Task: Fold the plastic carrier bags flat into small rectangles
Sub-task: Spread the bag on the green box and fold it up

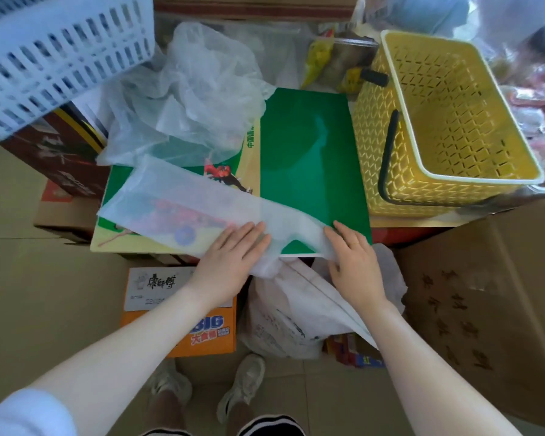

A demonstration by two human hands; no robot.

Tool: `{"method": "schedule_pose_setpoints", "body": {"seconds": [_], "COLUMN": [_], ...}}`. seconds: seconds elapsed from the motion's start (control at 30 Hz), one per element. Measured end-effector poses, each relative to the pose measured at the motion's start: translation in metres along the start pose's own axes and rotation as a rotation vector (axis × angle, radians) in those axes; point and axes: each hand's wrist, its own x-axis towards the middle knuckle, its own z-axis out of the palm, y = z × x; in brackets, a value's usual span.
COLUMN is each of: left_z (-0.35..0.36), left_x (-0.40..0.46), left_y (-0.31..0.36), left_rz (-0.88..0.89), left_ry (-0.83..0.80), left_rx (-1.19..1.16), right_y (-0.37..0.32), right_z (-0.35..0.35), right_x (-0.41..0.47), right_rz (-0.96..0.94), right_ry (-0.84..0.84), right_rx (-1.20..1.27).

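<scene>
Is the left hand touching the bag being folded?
Touching. The head view shows the left hand lying flat, fingers straight, on the translucent bag strip spread over the green board.

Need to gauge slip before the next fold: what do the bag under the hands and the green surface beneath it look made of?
Flattened bag: thin, translucent, whitish plastic film; the print beneath shows through it. Green board: looks like glossy printed card or a box lid, with a soft sheen, so probably slippery. Left hand and right hand press the bag flat.
</scene>
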Motion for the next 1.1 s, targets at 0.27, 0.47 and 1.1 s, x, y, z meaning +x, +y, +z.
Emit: {"method": "schedule_pose_setpoints", "body": {"seconds": [0.27, 0.47, 1.1], "left_z": [-0.012, -0.056, -0.055], "left_x": [-0.012, -0.023, -0.055], "left_y": [-0.007, -0.020, -0.074], "left_rz": [-0.032, -0.906, -1.004], "left_ry": [0.232, 0.415, 0.246], "left_rx": [-0.357, -1.477, -1.119], "right_y": [-0.001, -0.038, -0.177], "right_z": [-0.033, -0.062, 0.003], "right_x": [-0.003, 0.020, 0.123], "right_rz": [-0.133, 0.041, 0.211], "right_ry": [0.235, -0.063, -0.264], "right_rx": [0.339, 1.207, 0.639]}}
